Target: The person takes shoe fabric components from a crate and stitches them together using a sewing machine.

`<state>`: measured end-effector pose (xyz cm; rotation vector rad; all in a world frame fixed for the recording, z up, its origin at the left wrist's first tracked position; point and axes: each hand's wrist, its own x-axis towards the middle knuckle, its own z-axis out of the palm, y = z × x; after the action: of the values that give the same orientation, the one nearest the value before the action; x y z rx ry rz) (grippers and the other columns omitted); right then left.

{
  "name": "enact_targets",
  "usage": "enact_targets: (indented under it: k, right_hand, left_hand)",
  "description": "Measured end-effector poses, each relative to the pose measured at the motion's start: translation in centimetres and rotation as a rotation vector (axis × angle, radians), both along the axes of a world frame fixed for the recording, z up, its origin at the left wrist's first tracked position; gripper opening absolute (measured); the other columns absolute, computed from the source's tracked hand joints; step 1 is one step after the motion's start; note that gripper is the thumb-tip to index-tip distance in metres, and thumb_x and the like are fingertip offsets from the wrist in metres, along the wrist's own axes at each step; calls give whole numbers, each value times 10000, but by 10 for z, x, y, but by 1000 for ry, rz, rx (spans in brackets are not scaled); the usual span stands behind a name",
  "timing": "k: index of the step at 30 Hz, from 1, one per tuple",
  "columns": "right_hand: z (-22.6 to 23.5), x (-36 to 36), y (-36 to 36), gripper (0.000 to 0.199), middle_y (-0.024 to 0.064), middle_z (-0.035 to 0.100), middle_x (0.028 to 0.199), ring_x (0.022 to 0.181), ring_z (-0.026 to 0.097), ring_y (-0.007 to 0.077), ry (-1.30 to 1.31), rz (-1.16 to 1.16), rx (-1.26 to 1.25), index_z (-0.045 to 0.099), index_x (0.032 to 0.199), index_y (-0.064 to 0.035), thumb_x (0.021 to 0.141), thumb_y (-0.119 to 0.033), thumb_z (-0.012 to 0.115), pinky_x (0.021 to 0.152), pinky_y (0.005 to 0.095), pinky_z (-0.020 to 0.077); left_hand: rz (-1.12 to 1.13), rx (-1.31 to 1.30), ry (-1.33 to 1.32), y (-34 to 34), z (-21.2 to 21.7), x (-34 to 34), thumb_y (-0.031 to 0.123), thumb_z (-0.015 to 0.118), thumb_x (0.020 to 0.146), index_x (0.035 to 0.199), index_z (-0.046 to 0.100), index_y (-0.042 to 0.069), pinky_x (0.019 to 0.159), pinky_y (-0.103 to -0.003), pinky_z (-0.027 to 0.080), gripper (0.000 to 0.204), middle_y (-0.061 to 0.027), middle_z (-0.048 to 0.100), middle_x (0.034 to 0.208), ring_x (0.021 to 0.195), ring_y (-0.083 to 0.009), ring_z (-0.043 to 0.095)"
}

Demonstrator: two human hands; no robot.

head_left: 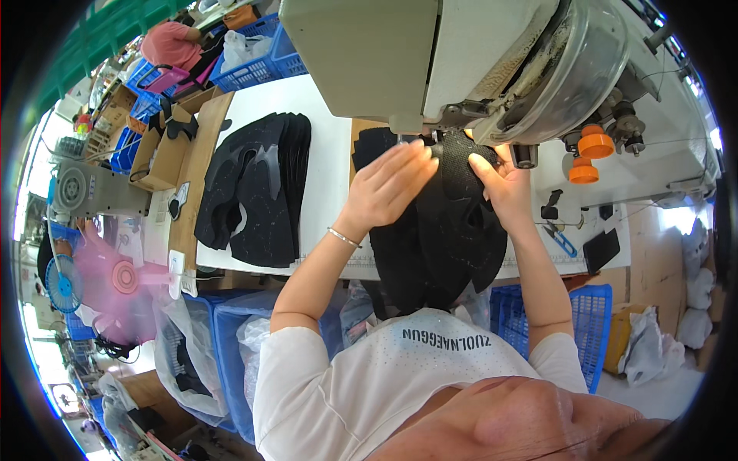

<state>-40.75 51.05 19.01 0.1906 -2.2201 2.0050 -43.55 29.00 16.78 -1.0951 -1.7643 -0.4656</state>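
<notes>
- Head view: black fabric piece [461, 173] lies on the white table [327, 154], its upper end under the head of the sewing machine [369, 69], its lower folds hanging over the near edge toward the wearer.
- Left hand [390, 187]: fingers straight and together, laid toward the needle area at the piece's left side. Thumb hidden; cannot tell whether anything is gripped beneath.
- Right hand [507, 188]: thumb on top of the textured upper part, other fingers at its right edge and partly hidden. Reads as a pinch on that edge.
- Handling, judged by eye: light for its size, soft and bendy, mesh-like section perhaps a little stiffer. Not fragile; weave looks grippy rather than slick. Loose folds could drag or bunch under the work.
- Hold: right edge between thumb and fingers, flat fingertips on the left side, both clear of the needle. Contact point itself too obscured to read.
- Left along the table: stack of black pieces [292, 184], similar dark material, layers fanned at the right edge.
- Right: blue-handled snips [560, 240], well apart from both hands.
</notes>
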Motion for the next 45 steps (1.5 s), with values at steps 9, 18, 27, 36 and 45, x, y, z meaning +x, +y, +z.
enact_targets:
  k: [9,18,27,36,45]
  right_hand:
    - [2,8,-4,187,-48,512,637,485,455,35,-43,-55,32,565,901,-57,903,-181,704,452,212,363]
    - [5,-3,-2,219,-33,530,612,481,474,50,0,-82,87,578,853,-43,891,-203,723,457,234,366]
    - [-5,-28,13,241,33,553,638,510,537,116,-31,-96,273,559,832,-19,850,-166,749,478,285,412]
    - [-60,-65,53,350,115,569,953,830,599,263,175,-92,581,536,1017,-21,733,-47,739,719,363,486]
    - [-28,-64,41,175,142,620,758,708,602,296,196,-65,460,606,816,9,759,-126,702,652,392,467]
  left_hand:
    - [-84,-33,106,-8,0,4,49,698,715,930,735,-4,838,-381,615,224,-136,707,972,972,-290,703]
    - [-54,5,127,-5,-4,-4,61,676,755,989,741,15,903,-364,593,246,-90,683,1011,1028,-262,682]
    - [-55,68,101,0,0,-13,25,687,709,946,734,10,846,-378,609,242,-120,698,977,967,-282,702]
    - [14,9,-368,17,26,39,80,659,718,1095,697,13,890,-399,510,385,-108,665,1073,1028,-278,628]
    - [338,-158,-232,32,22,51,424,662,851,1204,675,106,899,-375,451,475,-69,602,1114,1077,-239,572]
